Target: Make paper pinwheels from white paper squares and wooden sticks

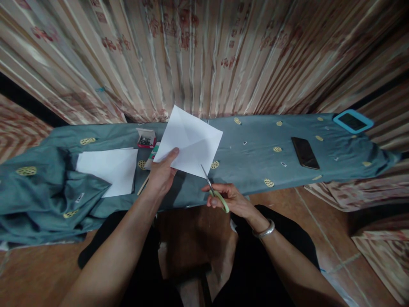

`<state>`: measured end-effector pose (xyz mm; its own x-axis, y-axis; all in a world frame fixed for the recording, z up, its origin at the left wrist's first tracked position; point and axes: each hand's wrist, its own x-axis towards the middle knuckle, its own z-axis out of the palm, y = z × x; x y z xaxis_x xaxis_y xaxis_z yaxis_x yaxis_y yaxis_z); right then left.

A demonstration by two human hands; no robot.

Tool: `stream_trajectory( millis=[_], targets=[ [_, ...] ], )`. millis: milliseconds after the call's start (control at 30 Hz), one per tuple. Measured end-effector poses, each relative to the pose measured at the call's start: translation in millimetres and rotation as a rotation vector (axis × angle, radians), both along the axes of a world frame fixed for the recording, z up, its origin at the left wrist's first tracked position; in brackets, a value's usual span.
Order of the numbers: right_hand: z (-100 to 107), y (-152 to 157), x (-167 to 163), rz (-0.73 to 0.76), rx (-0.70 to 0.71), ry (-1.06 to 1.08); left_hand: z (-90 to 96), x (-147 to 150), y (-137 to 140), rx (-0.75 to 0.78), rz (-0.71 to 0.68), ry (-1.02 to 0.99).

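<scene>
My left hand (163,172) pinches a sheet of white paper (191,138) by its lower left edge, thumb on top, holding it tilted above the cloth. Faint crease lines cross the sheet. In my right hand (231,198) is a pair of scissors (218,199) with pale green handles. Its slim metal blades point up and left, and the tip lies over the paper's lower edge near the bottom corner. Whether the blades are apart or together, I cannot tell.
Blue-grey cloth with yellow pineapples covers the long table (252,157). More white paper (108,168) lies left, beside bunched cloth. A small open box of metal bits (146,140) stands behind my left hand. Rightward are a dark phone (305,152) and a blue-framed device (353,121). Curtains (204,55) hang behind.
</scene>
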<state>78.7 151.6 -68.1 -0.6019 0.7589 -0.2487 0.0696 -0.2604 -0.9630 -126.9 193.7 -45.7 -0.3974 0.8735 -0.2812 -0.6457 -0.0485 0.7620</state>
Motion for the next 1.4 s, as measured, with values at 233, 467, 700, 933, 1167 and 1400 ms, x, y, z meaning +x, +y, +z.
stream_trajectory(
  millis=[233,467,700,933,1167,1400],
  targets=[
    [-4.4,-0.1,-0.4,-0.018,-0.033,0.010,-2.2,-1.1,0.0,0.005,0.001,-0.014],
    [-7.5,-0.2,-1.5,-0.050,-0.068,0.009,-3.4,-1.6,0.6,0.007,0.016,-0.017],
    [-7.0,-0.7,-3.7,-0.093,-0.109,-0.005,-5.2,-2.8,1.5,0.021,0.016,0.000],
    [-5.7,1.1,-4.7,-0.095,-0.089,-0.032,-1.5,2.9,-2.0,-0.008,-0.004,0.007],
    [-3.2,2.3,-7.5,-0.091,-0.078,-0.030,0.7,3.4,-3.5,-0.023,-0.013,0.034],
    [-6.5,2.7,-8.6,-0.107,-0.105,-0.010,1.4,3.1,-3.3,-0.025,-0.006,0.016]
  ],
)
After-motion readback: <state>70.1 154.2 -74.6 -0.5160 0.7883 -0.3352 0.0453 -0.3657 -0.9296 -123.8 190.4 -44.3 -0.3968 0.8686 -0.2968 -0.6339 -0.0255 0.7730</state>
